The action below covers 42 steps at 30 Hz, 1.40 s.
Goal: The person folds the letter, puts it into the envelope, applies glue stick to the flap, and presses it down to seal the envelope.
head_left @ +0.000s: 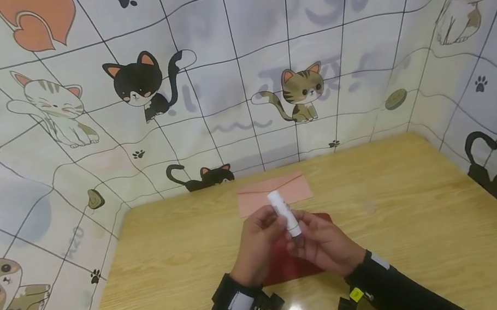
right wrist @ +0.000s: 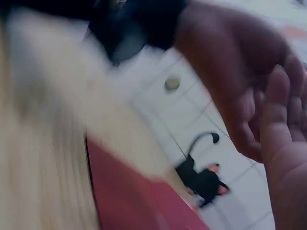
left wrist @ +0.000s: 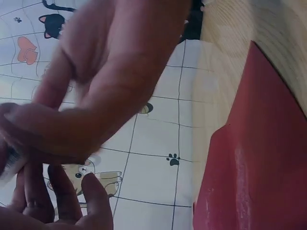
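Observation:
Above the table, both hands hold a white glue stick (head_left: 280, 206), a slim tube tilted with its upper end to the left. My left hand (head_left: 259, 239) pinches its middle between thumb and fingers. At its lower end are the curled fingers of my right hand (head_left: 322, 243), which partly hide that end. A red envelope (head_left: 288, 265) lies on the table beneath the hands. Its surface carries a whitish streak along a fold, visible in the left wrist view on the red paper (left wrist: 268, 143).
A pink envelope (head_left: 296, 188) lies flat behind the hands, near the back edge of the wooden table (head_left: 172, 262). A cat-printed cloth (head_left: 226, 87) hangs round the back and sides. A small pale spot (head_left: 369, 206) shows on the table at right.

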Motion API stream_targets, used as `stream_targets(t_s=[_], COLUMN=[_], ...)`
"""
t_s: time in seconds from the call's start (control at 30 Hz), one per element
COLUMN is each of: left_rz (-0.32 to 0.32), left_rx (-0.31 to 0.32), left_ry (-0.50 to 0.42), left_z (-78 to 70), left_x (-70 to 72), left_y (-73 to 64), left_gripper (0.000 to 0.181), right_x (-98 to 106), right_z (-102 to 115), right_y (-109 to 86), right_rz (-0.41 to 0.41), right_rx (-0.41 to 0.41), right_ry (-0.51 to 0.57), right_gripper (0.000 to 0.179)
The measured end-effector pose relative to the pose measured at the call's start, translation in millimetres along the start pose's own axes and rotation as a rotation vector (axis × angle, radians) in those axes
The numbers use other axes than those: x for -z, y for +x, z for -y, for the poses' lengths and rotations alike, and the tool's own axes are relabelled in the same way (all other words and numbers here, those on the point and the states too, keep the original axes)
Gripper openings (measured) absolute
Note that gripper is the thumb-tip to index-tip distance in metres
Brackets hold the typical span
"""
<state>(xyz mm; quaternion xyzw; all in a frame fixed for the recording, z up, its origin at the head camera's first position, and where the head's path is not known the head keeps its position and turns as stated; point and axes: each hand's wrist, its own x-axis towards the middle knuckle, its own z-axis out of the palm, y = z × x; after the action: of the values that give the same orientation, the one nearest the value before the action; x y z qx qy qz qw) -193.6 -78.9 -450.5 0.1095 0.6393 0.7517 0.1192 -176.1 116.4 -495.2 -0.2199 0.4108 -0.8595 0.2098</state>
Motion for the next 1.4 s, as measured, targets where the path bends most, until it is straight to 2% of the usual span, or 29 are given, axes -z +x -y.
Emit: stream_targets(t_s=[0.07, 0.17, 0.27, 0.37, 0.43, 0.53, 0.63, 0.77, 0.83, 0.9, 1.0, 1.27, 1.33, 1.4], left_rz=[-0.022, -0.069, -0.114, -0.134, -0.129, -0.119, -0.114, -0.091, -0.068, -0.047, -0.025, -0.013, -0.014, -0.014], left_rx=[-0.014, -0.043, -0.057, -0.053, -0.050, -0.052, -0.058, -0.060, -0.050, -0.037, -0.031, -0.022, -0.022, -0.020], left_ry=[0.009, 0.020, 0.023, 0.013, 0.000, -0.005, -0.006, -0.024, -0.033, -0.030, 0.005, 0.061, 0.031, -0.010], left_z=[1.5, 4.1, 6.2, 7.8, 8.7, 8.6, 6.9, 3.0, 1.5, 0.8, -0.4, -3.1, -2.4, -0.5], left_x=[-1.4, -3.0, -4.0, -5.1, -6.0, -6.4, -5.8, -4.2, -4.5, -4.8, -5.3, -4.7, -4.5, -4.0], left_y=[0.4, 1.4, 2.1, 2.2, 1.7, 0.9, 0.0, -1.1, -1.7, -2.3, -3.9, -4.8, -4.0, -1.9], left_gripper=[0.029, 0.026, 0.027, 0.028, 0.027, 0.025, 0.023, 0.016, 0.014, 0.019, 0.028, 0.030, 0.030, 0.029], right_x=[-2.7, -9.3, -16.2, -21.5, -23.5, -24.5, -22.2, -13.6, -8.1, -4.1, -0.8, 1.6, 1.3, -0.4], right_z=[0.7, 2.2, 2.9, 2.5, 1.3, 0.5, 2.0, 6.9, 6.9, 5.7, 2.4, 4.1, 5.6, 7.4], right_y=[-0.2, 0.4, 0.3, 0.2, 0.9, 1.6, 1.6, 0.4, -0.3, -0.7, -1.3, -3.4, -3.3, -2.1], right_rz=[-0.067, -0.241, -0.387, -0.463, -0.488, -0.515, -0.495, -0.371, -0.296, -0.225, -0.139, -0.045, -0.044, -0.071], right_rx=[0.036, 0.100, 0.142, 0.173, 0.210, 0.259, 0.250, 0.129, 0.085, 0.061, 0.055, 0.018, 0.025, 0.060], right_ry=[-0.180, -0.528, -0.801, -0.959, -1.043, -1.096, -1.015, -0.728, -0.572, -0.436, -0.309, -0.167, -0.180, -0.251], right_gripper=[0.020, 0.011, 0.024, 0.038, 0.041, 0.039, 0.039, 0.041, 0.035, 0.026, 0.017, 0.014, 0.014, 0.019])
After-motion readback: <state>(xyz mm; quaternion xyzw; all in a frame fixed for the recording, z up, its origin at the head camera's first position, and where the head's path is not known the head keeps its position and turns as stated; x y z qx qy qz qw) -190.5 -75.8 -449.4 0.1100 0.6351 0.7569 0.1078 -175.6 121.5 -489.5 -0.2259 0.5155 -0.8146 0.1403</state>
